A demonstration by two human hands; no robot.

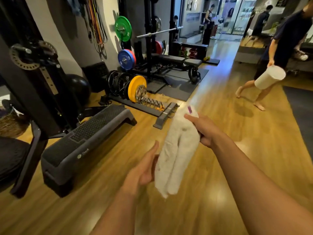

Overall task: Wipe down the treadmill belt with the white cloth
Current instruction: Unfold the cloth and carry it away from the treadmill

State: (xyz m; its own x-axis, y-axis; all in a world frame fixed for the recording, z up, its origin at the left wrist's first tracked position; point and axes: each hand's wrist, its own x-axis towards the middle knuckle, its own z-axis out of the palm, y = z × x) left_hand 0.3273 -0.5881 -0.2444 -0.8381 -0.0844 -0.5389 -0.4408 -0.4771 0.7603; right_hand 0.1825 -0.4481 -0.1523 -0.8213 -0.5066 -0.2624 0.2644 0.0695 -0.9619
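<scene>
The white cloth (177, 150) hangs folded lengthwise in front of me, with a small purple tag at its top end. My right hand (205, 129) grips the cloth near the top, fingers wrapped around it. My left hand (144, 168) touches the cloth's lower left side with the palm turned toward it and the fingers apart. No treadmill belt shows in this view.
A black aerobic step platform (81, 143) lies on the wood floor at left, beside a black machine frame (39, 92). A plate rack with a yellow plate (135, 89) stands behind it. A barefoot person (284, 48) carrying a white bucket (269, 77) walks at right.
</scene>
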